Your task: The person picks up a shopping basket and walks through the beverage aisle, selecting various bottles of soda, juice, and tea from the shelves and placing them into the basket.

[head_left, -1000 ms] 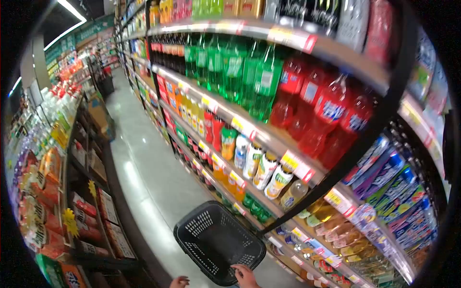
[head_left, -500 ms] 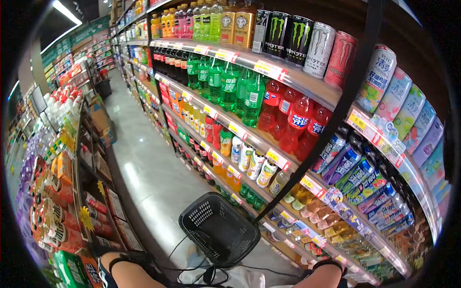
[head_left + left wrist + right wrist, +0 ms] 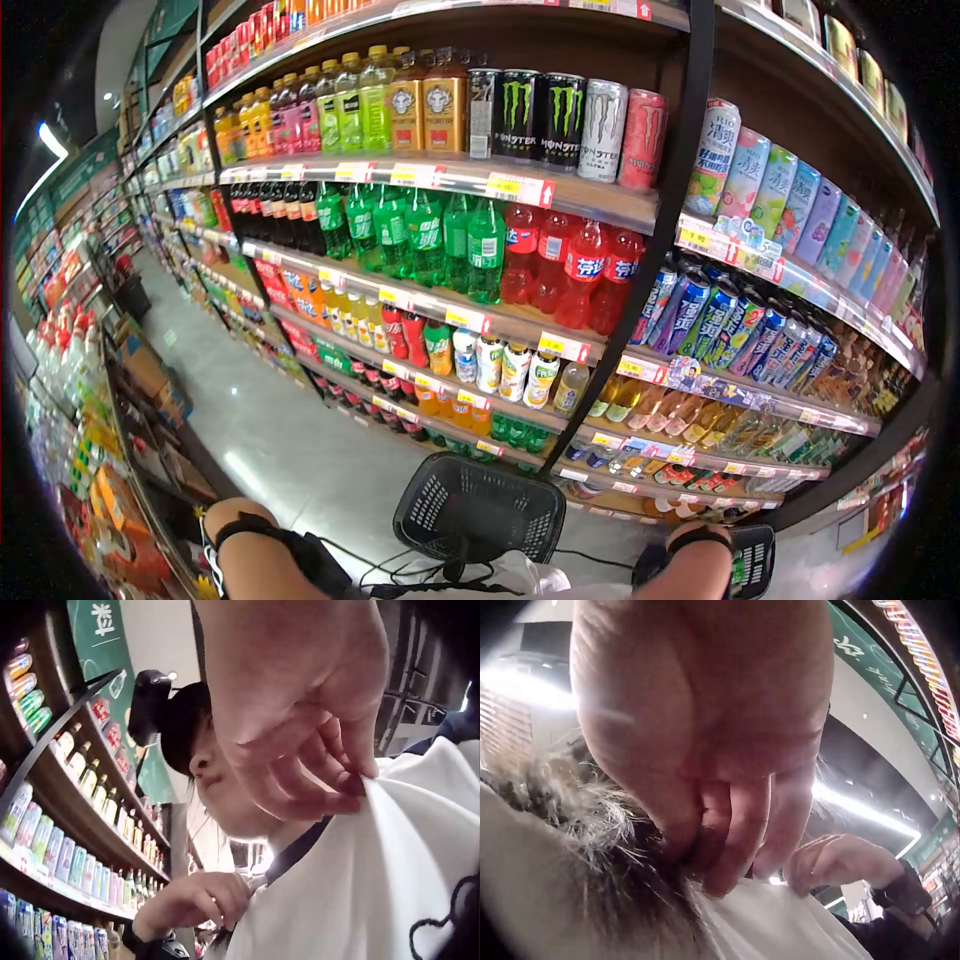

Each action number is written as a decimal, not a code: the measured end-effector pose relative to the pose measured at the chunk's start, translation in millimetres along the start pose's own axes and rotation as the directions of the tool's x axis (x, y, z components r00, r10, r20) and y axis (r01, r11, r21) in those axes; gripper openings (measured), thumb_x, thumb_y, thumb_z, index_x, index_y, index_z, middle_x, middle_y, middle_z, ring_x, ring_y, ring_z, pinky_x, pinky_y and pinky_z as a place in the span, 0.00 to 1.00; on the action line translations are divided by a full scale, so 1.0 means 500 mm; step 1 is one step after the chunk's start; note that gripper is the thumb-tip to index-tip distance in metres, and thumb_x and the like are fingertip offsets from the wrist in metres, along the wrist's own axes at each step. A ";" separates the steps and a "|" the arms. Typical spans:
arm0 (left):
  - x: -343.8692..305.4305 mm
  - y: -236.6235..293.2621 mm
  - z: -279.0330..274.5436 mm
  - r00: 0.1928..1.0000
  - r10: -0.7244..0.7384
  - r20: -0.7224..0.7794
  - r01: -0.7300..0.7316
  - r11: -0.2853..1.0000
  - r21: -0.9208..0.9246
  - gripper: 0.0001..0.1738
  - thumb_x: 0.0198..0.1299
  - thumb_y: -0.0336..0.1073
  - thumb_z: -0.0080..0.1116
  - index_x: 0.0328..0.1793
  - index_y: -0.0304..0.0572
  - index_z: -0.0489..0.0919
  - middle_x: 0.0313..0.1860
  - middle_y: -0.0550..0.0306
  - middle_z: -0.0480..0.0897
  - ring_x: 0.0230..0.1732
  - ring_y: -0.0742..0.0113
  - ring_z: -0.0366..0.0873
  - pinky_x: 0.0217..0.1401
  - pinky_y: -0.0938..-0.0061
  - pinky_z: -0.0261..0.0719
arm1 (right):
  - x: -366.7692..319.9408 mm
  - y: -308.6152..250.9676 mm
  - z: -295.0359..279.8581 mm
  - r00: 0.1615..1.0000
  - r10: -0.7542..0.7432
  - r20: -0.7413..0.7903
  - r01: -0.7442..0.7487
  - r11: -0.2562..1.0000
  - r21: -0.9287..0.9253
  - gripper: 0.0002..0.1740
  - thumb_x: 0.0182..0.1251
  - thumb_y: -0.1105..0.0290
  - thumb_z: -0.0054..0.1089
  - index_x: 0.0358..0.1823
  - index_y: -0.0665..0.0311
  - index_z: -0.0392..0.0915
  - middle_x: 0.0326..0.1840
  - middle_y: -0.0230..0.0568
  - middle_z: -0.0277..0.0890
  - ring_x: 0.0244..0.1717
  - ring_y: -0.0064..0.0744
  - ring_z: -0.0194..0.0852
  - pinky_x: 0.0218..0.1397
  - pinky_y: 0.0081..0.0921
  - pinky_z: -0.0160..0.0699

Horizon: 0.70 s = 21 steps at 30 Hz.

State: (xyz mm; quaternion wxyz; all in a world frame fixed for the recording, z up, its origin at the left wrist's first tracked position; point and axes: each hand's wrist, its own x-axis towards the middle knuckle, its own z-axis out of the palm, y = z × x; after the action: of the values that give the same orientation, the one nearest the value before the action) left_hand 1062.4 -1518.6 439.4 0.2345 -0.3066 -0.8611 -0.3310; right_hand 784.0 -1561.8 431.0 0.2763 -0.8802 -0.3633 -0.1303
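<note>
In the left wrist view my left hand (image 3: 300, 705) pinches a fold of the white shirt (image 3: 412, 862) between thumb and fingers, below the dark collar. My right hand (image 3: 206, 896) is at the other side of the collar. The right wrist view shows my right hand (image 3: 705, 720) from close up, its curled fingers gripping the shirt cloth (image 3: 772, 922) beside some hair (image 3: 592, 817). My left hand (image 3: 844, 862) holds the same cloth farther off. Only the forearms show in the head view, at the bottom edge.
A black basket (image 3: 480, 505) stands on the grey floor (image 3: 300, 450) beside a tall drinks shelf (image 3: 600, 195). Part of another basket (image 3: 755, 560) shows at the lower right. Stacked bottles (image 3: 95, 450) line the left side of the aisle. Dark cables lie near the basket.
The head view has turned right, showing more of the right-hand shelves. Both hands, above the basket a second ago, have left the head view; the forearms now show at its bottom.
</note>
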 end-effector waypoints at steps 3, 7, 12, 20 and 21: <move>-0.092 -0.055 -0.064 0.930 -0.367 0.030 0.349 0.851 -0.393 0.07 0.64 0.32 0.52 0.43 0.38 0.78 0.39 0.51 0.82 0.40 0.58 0.79 0.43 0.69 0.77 | -0.047 0.068 0.016 0.893 0.386 -0.232 -0.400 0.917 -0.013 0.15 0.66 0.68 0.50 0.51 0.68 0.74 0.54 0.48 0.73 0.52 0.42 0.72 0.50 0.37 0.71; -0.218 -0.232 -0.112 0.725 -0.683 -0.086 0.686 0.728 0.000 0.17 0.61 0.38 0.57 0.54 0.39 0.75 0.55 0.52 0.75 0.55 0.52 0.73 0.59 0.62 0.70 | -0.171 0.169 0.018 0.399 0.772 -0.494 -0.867 0.493 0.069 0.24 0.62 0.66 0.58 0.59 0.64 0.68 0.61 0.50 0.67 0.65 0.48 0.63 0.65 0.36 0.64; -0.257 -0.476 -0.227 0.453 -0.556 -0.697 0.866 0.459 0.197 0.27 0.58 0.35 0.59 0.64 0.40 0.66 0.62 0.46 0.70 0.64 0.50 0.66 0.66 0.64 0.64 | -0.331 0.290 -0.038 -0.015 0.472 -0.881 -0.972 0.201 0.125 0.35 0.59 0.72 0.60 0.68 0.65 0.58 0.68 0.53 0.57 0.66 0.46 0.59 0.67 0.34 0.60; -0.165 -0.693 -0.367 0.347 -0.096 -0.933 0.891 0.344 0.296 0.39 0.54 0.37 0.61 0.68 0.29 0.57 0.65 0.33 0.63 0.66 0.40 0.60 0.69 0.59 0.59 | -0.399 0.435 -0.161 -0.059 0.085 -0.995 -0.982 0.177 0.074 0.40 0.52 0.77 0.59 0.67 0.73 0.52 0.67 0.63 0.53 0.68 0.59 0.52 0.70 0.39 0.55; -0.160 -0.711 -0.374 0.348 -0.067 -0.935 0.906 0.280 0.317 0.39 0.54 0.38 0.62 0.67 0.28 0.57 0.63 0.33 0.65 0.65 0.39 0.61 0.68 0.58 0.61 | -0.398 0.447 -0.166 -0.070 0.091 -0.993 -0.983 0.166 0.084 0.39 0.52 0.77 0.59 0.67 0.74 0.53 0.66 0.63 0.54 0.68 0.59 0.53 0.70 0.40 0.56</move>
State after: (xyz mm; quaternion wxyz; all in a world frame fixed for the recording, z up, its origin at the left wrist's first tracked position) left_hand 913.3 -1892.7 365.1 0.5610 0.3663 -0.7417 -0.0308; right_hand 801.1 -1853.3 325.2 0.0450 -0.7012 0.4418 -0.5578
